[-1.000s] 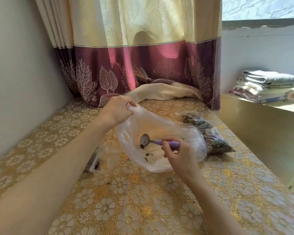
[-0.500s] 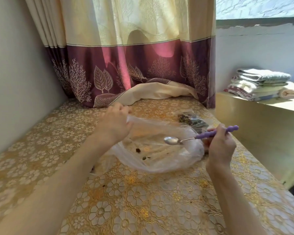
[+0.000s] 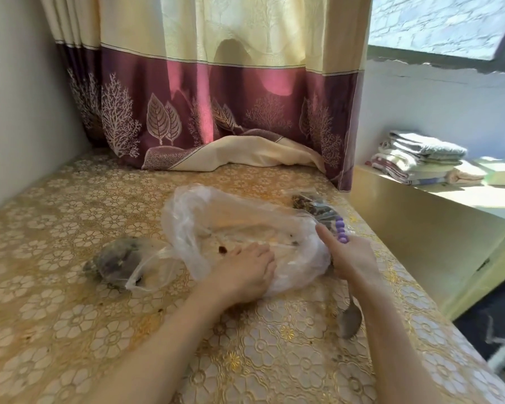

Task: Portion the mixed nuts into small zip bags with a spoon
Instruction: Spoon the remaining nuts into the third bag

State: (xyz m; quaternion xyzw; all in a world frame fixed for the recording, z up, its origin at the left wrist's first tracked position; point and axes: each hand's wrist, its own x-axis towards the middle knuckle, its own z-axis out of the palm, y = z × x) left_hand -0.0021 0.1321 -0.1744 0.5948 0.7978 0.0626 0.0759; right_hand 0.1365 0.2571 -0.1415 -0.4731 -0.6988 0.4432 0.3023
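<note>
A large clear plastic bag [image 3: 233, 225], almost empty with a few nut crumbs inside, lies flat on the table. My left hand [image 3: 245, 272] rests on its near edge, fingers laid over the plastic. My right hand [image 3: 350, 258] grips a spoon [image 3: 351, 317] by its purple beaded handle [image 3: 341, 231], bowl pointing down toward me and touching the cloth, index finger stretched out against the bag's right side. A small zip bag of mixed nuts [image 3: 315, 207] lies behind the big bag at the right. Another small filled bag [image 3: 120, 259] lies at the left.
The table wears a gold flower-patterned cloth [image 3: 99, 330]. A cream and maroon curtain [image 3: 216, 112] hangs at the back, its hem heaped on the table. The table's right edge drops beside a lower yellow cabinet [image 3: 420, 228] with folded towels [image 3: 420, 158]. A wall stands at the left.
My left hand let go of the raised bag mouth and came down onto the bag, which now lies flat. My right hand turned the spoon over, bowl toward me, and lowered it beside the bag.
</note>
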